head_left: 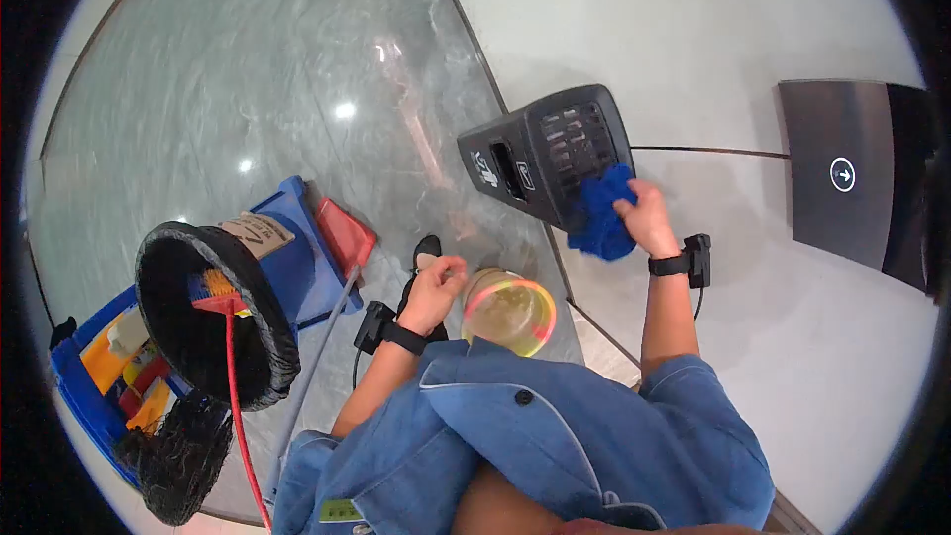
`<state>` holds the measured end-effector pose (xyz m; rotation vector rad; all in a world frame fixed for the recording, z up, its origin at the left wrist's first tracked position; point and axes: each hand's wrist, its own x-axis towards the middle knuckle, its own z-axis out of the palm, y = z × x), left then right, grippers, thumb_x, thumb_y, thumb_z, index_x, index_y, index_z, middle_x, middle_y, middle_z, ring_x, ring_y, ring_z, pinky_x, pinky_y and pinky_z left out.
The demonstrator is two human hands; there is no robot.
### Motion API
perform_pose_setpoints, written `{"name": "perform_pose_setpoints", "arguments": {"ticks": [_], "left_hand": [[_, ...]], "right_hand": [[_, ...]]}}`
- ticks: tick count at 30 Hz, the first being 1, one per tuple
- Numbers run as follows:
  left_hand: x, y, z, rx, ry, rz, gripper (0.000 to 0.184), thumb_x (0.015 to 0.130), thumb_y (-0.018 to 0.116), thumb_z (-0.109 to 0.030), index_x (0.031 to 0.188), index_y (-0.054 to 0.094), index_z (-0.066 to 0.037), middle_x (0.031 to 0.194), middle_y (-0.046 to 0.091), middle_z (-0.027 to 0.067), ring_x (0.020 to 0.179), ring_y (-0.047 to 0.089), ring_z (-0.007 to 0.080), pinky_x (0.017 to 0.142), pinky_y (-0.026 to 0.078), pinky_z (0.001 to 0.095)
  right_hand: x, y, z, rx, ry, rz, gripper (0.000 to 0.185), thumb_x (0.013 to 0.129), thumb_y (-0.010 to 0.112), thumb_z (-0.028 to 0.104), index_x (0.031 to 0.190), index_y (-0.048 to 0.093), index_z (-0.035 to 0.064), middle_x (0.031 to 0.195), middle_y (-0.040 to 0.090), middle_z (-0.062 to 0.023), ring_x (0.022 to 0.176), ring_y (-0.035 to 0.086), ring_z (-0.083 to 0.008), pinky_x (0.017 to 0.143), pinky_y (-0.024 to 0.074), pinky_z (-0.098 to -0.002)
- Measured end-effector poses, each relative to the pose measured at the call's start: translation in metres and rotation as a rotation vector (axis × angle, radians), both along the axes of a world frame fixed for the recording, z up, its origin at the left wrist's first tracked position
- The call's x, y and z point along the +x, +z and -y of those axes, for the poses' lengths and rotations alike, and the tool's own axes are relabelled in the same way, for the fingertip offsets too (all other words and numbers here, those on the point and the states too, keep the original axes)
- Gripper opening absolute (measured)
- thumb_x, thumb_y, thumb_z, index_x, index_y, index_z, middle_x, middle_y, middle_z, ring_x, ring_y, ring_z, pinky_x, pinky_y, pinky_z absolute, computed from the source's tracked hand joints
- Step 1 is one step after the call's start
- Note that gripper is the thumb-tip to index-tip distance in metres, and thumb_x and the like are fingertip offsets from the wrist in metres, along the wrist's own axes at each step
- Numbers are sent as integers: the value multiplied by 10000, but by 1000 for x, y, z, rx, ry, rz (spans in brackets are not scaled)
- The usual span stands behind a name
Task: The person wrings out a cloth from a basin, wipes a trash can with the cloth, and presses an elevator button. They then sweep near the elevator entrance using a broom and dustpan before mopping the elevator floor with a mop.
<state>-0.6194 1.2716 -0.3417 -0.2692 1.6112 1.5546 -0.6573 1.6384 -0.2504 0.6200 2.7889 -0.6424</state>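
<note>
My right hand (649, 220) grips a bunched blue cloth (602, 216), which lies against the lower right corner of the slotted top of a black bin (540, 154). The bin stands by the pale wall and has white markings on its front. My left hand (436, 295) is held over the floor, to the left of a round tub (508, 315) with a pink and yellow rim. Its fingers are curled, and whether anything is between them cannot be made out.
At the left is a blue cleaning cart (287, 228) with a black-lined bucket (163, 277), a red-handled brush (236, 376), bottles and a black net. A red dustpan (344, 235) lies beside it. A dark panel (842, 139) with an arrow is on the right wall.
</note>
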Motion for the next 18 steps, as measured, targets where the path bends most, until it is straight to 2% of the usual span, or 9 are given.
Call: {"name": "perform_pose_setpoints", "arguments": {"ticks": [3,5,7,10,13,14,16,17,18], "left_hand": [[5,-6,2,-7,19,-21,270,836,584,-162,1076,600,-38,924,635,71,801,581,158,731,465,290],[9,-6,2,0,24,-31,275,836,584,-161,1080,599,-35,924,636,68,798,582,160,727,466,291],[9,-3,-3,-32,1,-9,280,836,585,-161,1081,598,-27,944,638,71,799,582,162,722,465,291],[14,-4,-7,13,23,26,285,830,595,-157,1082,596,-25,959,643,76,796,579,161,720,466,289],[13,-4,-11,-29,-24,22,277,826,590,-136,1077,593,-18,979,636,95,797,585,191,715,471,309],[9,-5,-15,-25,-25,16,277,826,590,-136,1077,593,-18,979,636,95,797,585,191,715,471,309],[-7,7,-30,-129,-173,-354,309,828,587,-81,1129,546,-21,1077,609,87,956,595,189,779,476,303],[-11,17,-39,-127,-181,-345,309,828,587,-81,1129,546,-21,1077,609,87,956,595,189,779,476,303],[-23,31,-53,-45,-154,-446,333,814,584,-84,1140,548,-28,1172,566,115,1058,551,245,863,447,329]], "right_hand": [[-49,20,8,11,-190,-89,437,768,676,201,1127,574,-27,1059,590,-245,1027,556,-394,867,461,-418],[-69,-34,5,105,12,-424,561,782,686,278,1228,500,-7,1242,507,-240,1168,466,-397,893,431,-496],[-74,-53,56,410,160,-47,720,752,719,379,1305,421,29,1396,366,-224,1266,360,-406,906,381,-588],[-72,-47,75,320,122,-55,833,704,733,483,1329,397,45,1427,322,-218,1276,352,-401,896,352,-640],[-67,-52,66,233,141,-109,923,668,735,548,1342,372,32,1414,330,-232,1272,357,-404,900,369,-612],[-63,-54,69,196,93,-103,907,668,745,524,1329,379,22,1403,342,-236,1270,362,-398,897,374,-600],[-59,-39,95,168,63,-134,803,667,783,414,1249,420,-2,1353,395,-240,1232,405,-383,875,401,-553],[-53,-38,99,168,56,-123,803,667,783,414,1249,420,-2,1353,395,-240,1232,405,-383,875,401,-553],[-51,-36,99,214,101,-120,754,657,794,378,1199,437,-5,1302,436,-240,1176,446,-387,845,424,-523]]}}
